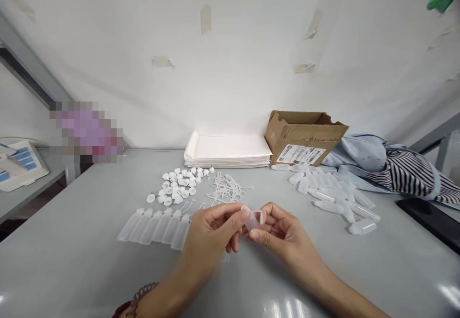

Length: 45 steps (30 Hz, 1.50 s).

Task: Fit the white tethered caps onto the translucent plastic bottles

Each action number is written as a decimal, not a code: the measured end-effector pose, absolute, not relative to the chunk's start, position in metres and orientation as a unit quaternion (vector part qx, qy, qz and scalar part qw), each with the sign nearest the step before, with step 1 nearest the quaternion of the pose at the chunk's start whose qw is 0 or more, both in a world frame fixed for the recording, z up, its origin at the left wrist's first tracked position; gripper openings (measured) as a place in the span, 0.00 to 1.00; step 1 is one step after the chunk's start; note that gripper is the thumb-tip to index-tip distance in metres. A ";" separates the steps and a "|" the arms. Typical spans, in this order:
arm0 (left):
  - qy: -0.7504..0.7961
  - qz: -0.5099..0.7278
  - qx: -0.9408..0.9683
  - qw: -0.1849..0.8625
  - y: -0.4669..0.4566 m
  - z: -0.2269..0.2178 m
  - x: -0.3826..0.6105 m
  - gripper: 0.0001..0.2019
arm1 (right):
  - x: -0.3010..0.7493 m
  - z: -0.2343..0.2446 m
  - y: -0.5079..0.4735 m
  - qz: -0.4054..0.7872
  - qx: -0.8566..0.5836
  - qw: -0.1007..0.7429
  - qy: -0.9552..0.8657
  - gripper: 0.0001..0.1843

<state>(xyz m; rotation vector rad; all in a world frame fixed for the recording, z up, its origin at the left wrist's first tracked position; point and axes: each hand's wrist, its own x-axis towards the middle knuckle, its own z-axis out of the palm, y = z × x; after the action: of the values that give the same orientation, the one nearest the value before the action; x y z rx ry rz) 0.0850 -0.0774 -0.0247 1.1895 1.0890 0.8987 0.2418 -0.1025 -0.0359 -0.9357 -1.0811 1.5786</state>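
Between my two hands is a small translucent plastic bottle (252, 222), tilted over the table. My left hand (215, 229) pinches it near one end with the thumb on top. My right hand (282, 234) has its thumb against the other end, and its fingers are at a small white strap or loop beside the bottle. How the strap joins the bottle I cannot tell. Left of my hands, a row of capped bottles (154, 227) lies side by side. Behind them are loose white caps (181, 184) and a tangle of white loop straps (226, 187).
Uncapped translucent bottles (334, 191) lie piled at the right. A stack of white padded envelopes (228, 151) and an open cardboard box (305, 138) stand against the wall. Blue and striped cloth (391, 167) and a black phone-like object (429, 222) lie far right.
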 end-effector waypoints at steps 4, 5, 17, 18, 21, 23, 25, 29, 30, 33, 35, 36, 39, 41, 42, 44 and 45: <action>0.467 0.337 0.567 0.589 -0.073 -0.022 0.081 0.14 | 0.242 -0.038 -0.102 0.652 -0.395 0.476 -0.438 0.20; 0.464 0.327 0.583 0.581 -0.072 -0.022 0.081 0.15 | 0.243 -0.038 -0.102 0.650 -0.396 0.468 -0.449 0.21; 0.359 0.345 0.844 0.200 -0.079 -0.029 0.078 0.21 | 0.247 -0.035 -0.101 0.703 -0.366 0.466 -0.394 0.17; 0.342 0.344 0.856 0.178 -0.081 -0.031 0.079 0.23 | 0.247 -0.035 -0.102 0.711 -0.361 0.465 -0.384 0.17; 0.342 0.345 0.865 0.126 -0.085 -0.035 0.081 0.27 | 0.246 -0.035 -0.103 0.720 -0.351 0.462 -0.380 0.17; 0.349 0.348 0.863 0.109 -0.086 -0.037 0.082 0.25 | 0.246 -0.035 -0.104 0.718 -0.346 0.460 -0.391 0.17; 0.350 0.355 0.861 0.101 -0.085 -0.038 0.083 0.23 | 0.246 -0.036 -0.104 0.711 -0.347 0.459 -0.404 0.16; 0.342 0.360 0.863 0.090 -0.081 -0.035 0.083 0.20 | 0.246 -0.035 -0.104 0.698 -0.352 0.458 -0.424 0.15; 0.336 0.362 0.866 0.083 -0.080 -0.034 0.083 0.18 | 0.246 -0.035 -0.104 0.697 -0.350 0.456 -0.429 0.15; 0.312 0.364 0.876 0.059 -0.079 -0.030 0.081 0.17 | 0.247 -0.036 -0.104 0.685 -0.353 0.450 -0.451 0.16; 0.297 0.353 0.886 0.050 -0.078 -0.028 0.079 0.18 | 0.249 -0.038 -0.103 0.655 -0.382 0.453 -0.469 0.14; 0.290 0.345 0.892 0.046 -0.077 -0.028 0.078 0.18 | 0.250 -0.038 -0.102 0.632 -0.404 0.456 -0.478 0.13; 0.278 0.323 0.904 0.033 -0.074 -0.028 0.073 0.21 | 0.252 -0.039 -0.099 0.563 -0.470 0.472 -0.489 0.14; 0.279 0.308 0.909 0.030 -0.072 -0.028 0.070 0.22 | 0.252 -0.038 -0.098 0.532 -0.497 0.475 -0.494 0.15; 0.282 0.295 0.912 0.033 -0.071 -0.028 0.068 0.22 | 0.253 -0.037 -0.097 0.521 -0.507 0.470 -0.500 0.15; 0.293 0.261 0.918 0.053 -0.069 -0.026 0.066 0.22 | 0.253 -0.035 -0.097 0.500 -0.529 0.446 -0.521 0.15; 0.299 0.240 0.921 0.066 -0.069 -0.026 0.066 0.21 | 0.254 -0.035 -0.096 0.488 -0.541 0.431 -0.533 0.15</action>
<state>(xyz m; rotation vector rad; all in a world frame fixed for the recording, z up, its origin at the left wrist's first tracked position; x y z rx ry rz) 0.0658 -0.0688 -0.0256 2.7784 0.9008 0.7240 0.2539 -0.0964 -0.0348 -1.3491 -1.3295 1.2170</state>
